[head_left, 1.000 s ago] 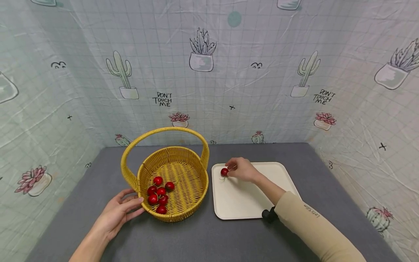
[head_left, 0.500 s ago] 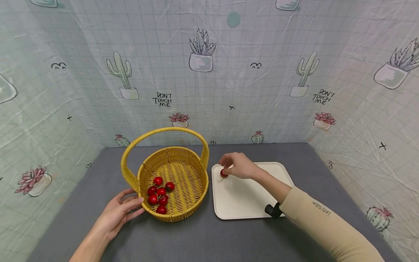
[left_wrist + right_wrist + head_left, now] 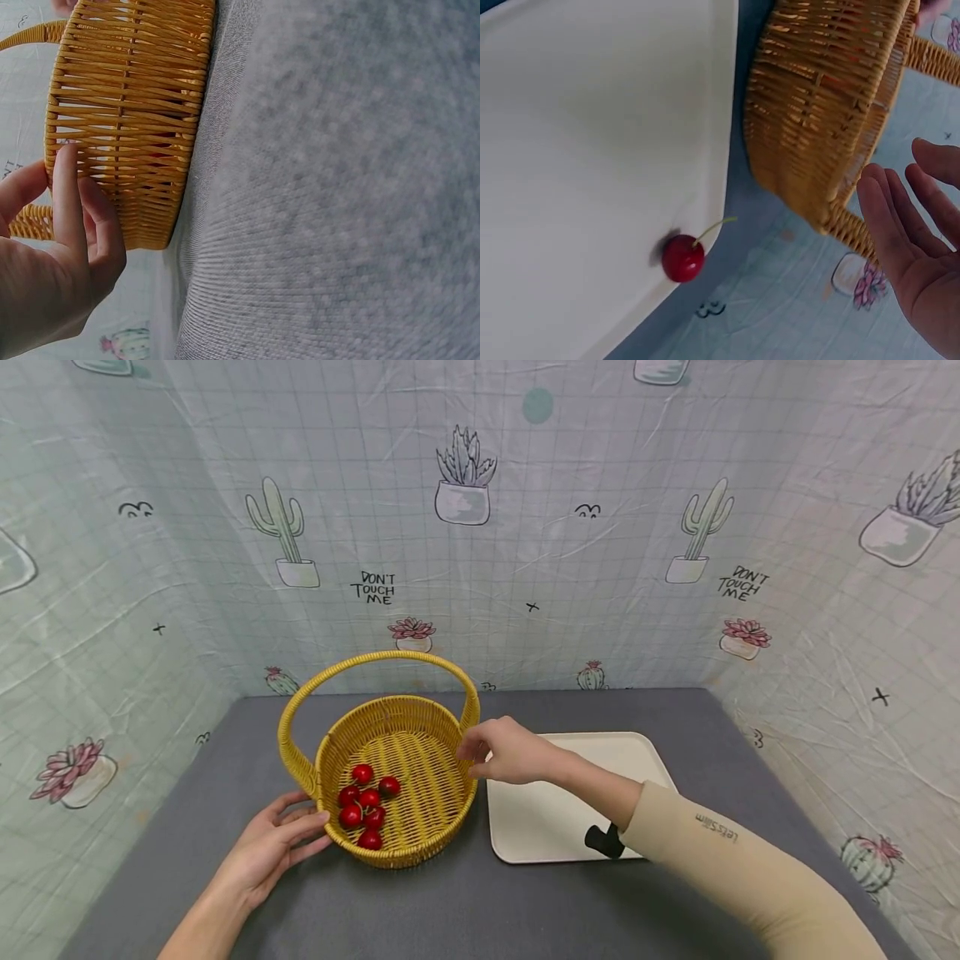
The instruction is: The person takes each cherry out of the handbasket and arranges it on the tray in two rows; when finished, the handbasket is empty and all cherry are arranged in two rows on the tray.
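Note:
A round yellow wicker basket (image 3: pixel 442 827) with an arched handle stands on the grey table, several red cherries (image 3: pixel 369 798) gathered at its left side. My left hand (image 3: pixel 273 843) holds its left rim, thumb over the edge and fingers along the outer wall. At the opposite rim, my right hand (image 3: pixel 506 752) hovers by the handle's foot. In the right wrist view its thumb and fingers are apart, with nothing between them. One cherry (image 3: pixel 682 259) with a green stem lies in a corner of the white tray (image 3: pixel 615 112); the right hand hides it in the head view.
The tray sits just right of the basket, a narrow strip of table (image 3: pixel 480 893) between them. A black cylindrical device (image 3: pixel 603 841) on the right wrist overlaps the tray's front edge. A patterned cloth (image 3: pixel 600 643) hangs behind and at both sides.
My right hand has left the cherry at the tray's corner and moved left to the basket's right rim. The left hand and the basket have stayed in place.

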`<control>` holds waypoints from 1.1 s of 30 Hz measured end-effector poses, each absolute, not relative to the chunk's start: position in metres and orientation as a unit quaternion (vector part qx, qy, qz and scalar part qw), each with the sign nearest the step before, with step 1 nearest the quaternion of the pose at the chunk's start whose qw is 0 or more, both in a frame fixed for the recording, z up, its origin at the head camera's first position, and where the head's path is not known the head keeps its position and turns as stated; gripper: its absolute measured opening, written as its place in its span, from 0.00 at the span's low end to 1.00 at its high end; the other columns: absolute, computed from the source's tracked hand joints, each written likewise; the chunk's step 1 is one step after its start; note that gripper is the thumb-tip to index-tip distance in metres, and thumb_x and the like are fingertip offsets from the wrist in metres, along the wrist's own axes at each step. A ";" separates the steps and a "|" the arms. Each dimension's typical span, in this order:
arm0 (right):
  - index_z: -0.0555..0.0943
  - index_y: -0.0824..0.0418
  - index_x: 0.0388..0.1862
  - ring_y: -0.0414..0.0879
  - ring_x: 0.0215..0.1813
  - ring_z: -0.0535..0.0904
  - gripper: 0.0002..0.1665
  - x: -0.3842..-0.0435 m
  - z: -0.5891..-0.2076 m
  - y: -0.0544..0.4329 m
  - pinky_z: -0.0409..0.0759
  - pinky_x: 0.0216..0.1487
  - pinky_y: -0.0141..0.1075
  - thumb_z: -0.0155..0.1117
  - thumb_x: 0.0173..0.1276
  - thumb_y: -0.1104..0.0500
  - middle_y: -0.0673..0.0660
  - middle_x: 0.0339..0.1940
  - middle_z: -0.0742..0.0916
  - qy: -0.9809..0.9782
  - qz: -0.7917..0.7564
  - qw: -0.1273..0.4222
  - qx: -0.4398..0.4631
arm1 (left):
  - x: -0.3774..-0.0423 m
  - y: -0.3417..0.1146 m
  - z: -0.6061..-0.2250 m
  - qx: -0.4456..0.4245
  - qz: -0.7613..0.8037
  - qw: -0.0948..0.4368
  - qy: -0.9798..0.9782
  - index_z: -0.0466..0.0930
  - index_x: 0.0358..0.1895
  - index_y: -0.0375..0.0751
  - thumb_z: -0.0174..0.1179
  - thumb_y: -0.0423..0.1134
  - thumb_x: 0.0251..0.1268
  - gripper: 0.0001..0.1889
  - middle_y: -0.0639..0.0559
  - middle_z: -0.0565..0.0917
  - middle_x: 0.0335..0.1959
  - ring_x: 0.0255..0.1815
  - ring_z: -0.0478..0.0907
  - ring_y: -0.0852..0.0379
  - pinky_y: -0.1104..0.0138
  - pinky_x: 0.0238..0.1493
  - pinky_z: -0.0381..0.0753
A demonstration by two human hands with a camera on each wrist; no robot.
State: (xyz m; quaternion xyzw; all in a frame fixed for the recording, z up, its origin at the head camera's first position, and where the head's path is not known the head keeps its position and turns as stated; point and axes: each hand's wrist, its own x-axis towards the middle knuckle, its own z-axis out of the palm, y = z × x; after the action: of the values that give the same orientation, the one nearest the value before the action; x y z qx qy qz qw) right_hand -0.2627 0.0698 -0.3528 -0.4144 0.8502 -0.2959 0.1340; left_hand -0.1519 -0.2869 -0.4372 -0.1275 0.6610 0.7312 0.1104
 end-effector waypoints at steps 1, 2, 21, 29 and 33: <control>0.85 0.62 0.50 0.42 0.44 0.84 0.12 -0.262 -0.352 0.066 0.84 0.45 0.31 0.70 0.69 0.67 0.56 0.44 0.88 0.849 -0.290 0.134 -0.421 | -0.152 -0.287 -0.437 -0.127 0.731 0.111 0.661 0.45 0.79 0.33 0.64 0.36 0.75 0.41 0.37 0.72 0.63 0.52 0.84 0.54 0.53 0.59 0.83; 0.85 0.62 0.49 0.42 0.43 0.84 0.11 -0.262 -0.352 0.062 0.84 0.45 0.31 0.70 0.69 0.67 0.56 0.44 0.88 0.847 -0.287 0.135 -0.427 | -0.152 -0.287 -0.437 -0.127 0.731 0.111 0.661 0.45 0.79 0.33 0.64 0.36 0.75 0.41 0.37 0.72 0.63 0.52 0.84 0.54 0.53 0.59 0.83; 0.84 0.66 0.54 0.41 0.46 0.84 0.15 -0.256 -0.387 -0.008 0.79 0.48 0.25 0.71 0.70 0.66 0.58 0.47 0.88 0.805 -0.269 0.187 -0.496 | -0.155 -0.287 -0.434 -0.123 0.721 0.120 0.671 0.46 0.78 0.32 0.64 0.37 0.74 0.41 0.39 0.74 0.61 0.52 0.83 0.55 0.53 0.58 0.83; 0.84 0.67 0.54 0.38 0.45 0.83 0.16 -0.258 -0.406 -0.024 0.79 0.47 0.23 0.71 0.69 0.66 0.59 0.48 0.88 0.801 -0.294 0.194 -0.484 | -0.156 -0.287 -0.435 -0.123 0.721 0.122 0.671 0.45 0.78 0.33 0.64 0.36 0.74 0.41 0.37 0.72 0.62 0.52 0.82 0.55 0.52 0.59 0.82; 0.85 0.66 0.53 0.34 0.42 0.82 0.15 -0.257 -0.413 -0.032 0.79 0.45 0.22 0.72 0.68 0.66 0.57 0.46 0.89 0.809 -0.299 0.192 -0.468 | -0.154 -0.288 -0.436 -0.127 0.721 0.123 0.669 0.44 0.79 0.33 0.64 0.36 0.75 0.42 0.36 0.70 0.64 0.52 0.83 0.54 0.53 0.58 0.83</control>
State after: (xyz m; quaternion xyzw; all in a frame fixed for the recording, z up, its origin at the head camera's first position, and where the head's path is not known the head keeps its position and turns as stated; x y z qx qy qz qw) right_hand -0.2567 -0.0324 -0.4133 -0.4680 0.8090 -0.2995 0.1919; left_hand -0.1545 -0.2881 -0.4359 -0.1274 0.6695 0.7214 0.1228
